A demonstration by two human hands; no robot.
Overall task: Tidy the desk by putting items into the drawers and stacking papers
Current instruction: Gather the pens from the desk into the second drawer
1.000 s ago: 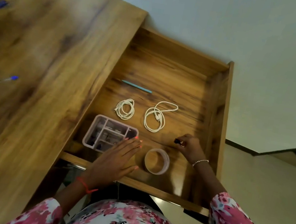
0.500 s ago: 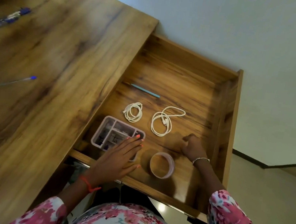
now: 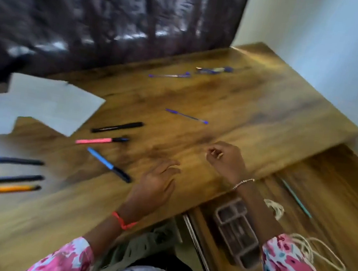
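The view is blurred. My left hand [image 3: 157,183] hovers over the wooden desk [image 3: 235,111] near its front edge, fingers relaxed and holding nothing. My right hand [image 3: 225,158] is just right of it, fingers loosely curled, with nothing seen in it. Several pens lie on the desk: a black one [image 3: 117,127], a pink one [image 3: 100,141] and a blue one [image 3: 108,164] left of my hands. White papers [image 3: 39,100] are spread at the far left. The open drawer [image 3: 337,205] at the right holds an organiser tray [image 3: 238,232], two white cables [image 3: 318,251] and a teal pen [image 3: 296,198].
More pens lie at the left: blue [image 3: 7,159], dark [image 3: 4,179] and orange [image 3: 0,188]. Purple pens [image 3: 186,115] sit further back on the desk. A dark curtain [image 3: 111,9] hangs behind the desk, and a white wall [image 3: 336,54] is at the right.
The view has swung left from the drawer to the desk top. Both hands have left the drawer and now hover over the desk, and the right hand no longer touches the small dark item.
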